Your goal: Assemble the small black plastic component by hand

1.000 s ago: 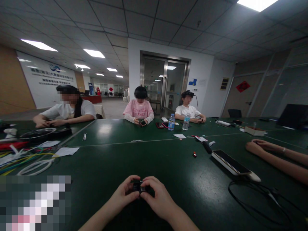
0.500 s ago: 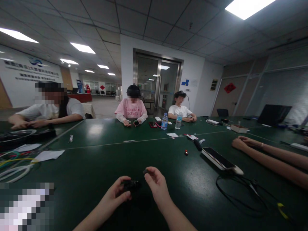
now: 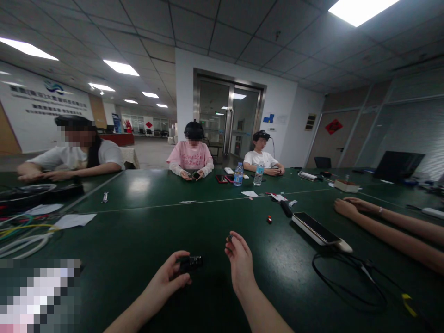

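A dim room lies under a ceiling (image 3: 201,23) of grey square panels, lit by rectangular lights (image 3: 362,10). A white wall (image 3: 185,88) at the far middle frames metal-edged glass doors (image 3: 213,127). To the far left, a pale lettered wall (image 3: 43,99) borders a grey floor (image 3: 154,152) and a red counter (image 3: 120,139). On the far right are a brown door (image 3: 321,138) with a red diamond ornament (image 3: 334,126) and a black chair (image 3: 322,162). A green table (image 3: 145,236) spans the near side.

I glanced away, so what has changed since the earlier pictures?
The right hand has moved away from the left hand, rightward and forward, a small dark piece at its fingertips. The left hand still holds the black object; the blue-labelled bottle stayed put.
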Action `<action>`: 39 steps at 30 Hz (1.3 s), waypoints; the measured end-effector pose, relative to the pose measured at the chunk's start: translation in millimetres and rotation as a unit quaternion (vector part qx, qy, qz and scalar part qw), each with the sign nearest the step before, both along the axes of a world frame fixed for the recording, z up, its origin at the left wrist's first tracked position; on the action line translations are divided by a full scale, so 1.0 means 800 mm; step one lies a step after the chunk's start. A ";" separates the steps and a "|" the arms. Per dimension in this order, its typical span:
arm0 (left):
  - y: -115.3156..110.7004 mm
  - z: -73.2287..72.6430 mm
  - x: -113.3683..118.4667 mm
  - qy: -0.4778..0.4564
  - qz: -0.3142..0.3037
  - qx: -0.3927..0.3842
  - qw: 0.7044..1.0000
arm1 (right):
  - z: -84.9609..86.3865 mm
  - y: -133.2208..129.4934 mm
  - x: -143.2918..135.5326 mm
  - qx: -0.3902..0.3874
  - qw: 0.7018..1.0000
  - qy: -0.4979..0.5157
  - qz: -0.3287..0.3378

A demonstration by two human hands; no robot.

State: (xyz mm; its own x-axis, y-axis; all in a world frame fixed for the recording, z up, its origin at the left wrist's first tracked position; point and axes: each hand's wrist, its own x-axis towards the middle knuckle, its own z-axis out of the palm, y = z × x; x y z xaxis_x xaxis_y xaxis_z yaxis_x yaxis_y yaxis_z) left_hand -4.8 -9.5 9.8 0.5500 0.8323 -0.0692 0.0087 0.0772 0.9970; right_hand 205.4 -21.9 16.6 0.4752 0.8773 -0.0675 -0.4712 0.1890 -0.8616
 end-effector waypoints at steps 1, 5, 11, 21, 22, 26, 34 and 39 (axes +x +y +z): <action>0.000 0.000 0.000 -0.001 0.001 0.000 1.000 | 0.000 0.000 0.000 -0.001 1.000 0.003 0.001; 0.000 -0.003 0.000 -0.002 0.006 -0.003 1.000 | -0.001 -0.002 -0.003 -0.002 1.000 0.002 0.009; 0.005 -0.012 0.000 -0.002 0.013 -0.005 1.000 | 0.001 -0.004 -0.009 -0.007 0.999 -0.022 0.023; 0.006 -0.016 0.004 -0.015 0.023 0.002 1.000 | -0.004 -0.004 -0.012 0.001 0.997 -0.065 0.043; 0.005 -0.015 0.003 -0.012 0.022 0.003 1.000 | -0.004 -0.004 -0.012 0.001 0.997 -0.067 0.045; 0.001 -0.006 0.003 -0.004 0.015 -0.003 1.000 | -0.001 -0.006 -0.013 -0.004 0.996 -0.072 0.050; 0.000 -0.004 0.007 -0.004 0.031 -0.007 0.999 | 0.001 -0.008 -0.013 -0.007 0.996 -0.074 0.049; 0.004 -0.009 0.005 -0.005 0.018 -0.006 1.000 | -0.001 -0.007 -0.013 -0.003 0.996 -0.073 0.050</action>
State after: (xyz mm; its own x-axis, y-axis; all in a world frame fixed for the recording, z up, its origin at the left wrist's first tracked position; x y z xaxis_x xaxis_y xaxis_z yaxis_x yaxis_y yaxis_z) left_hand -1.0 -6.3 2.5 0.5200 0.8509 -0.0751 -0.0035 0.0901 0.9959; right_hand 194.9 -27.2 16.0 0.3905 0.9206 -0.0090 -0.3566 0.1423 -0.9234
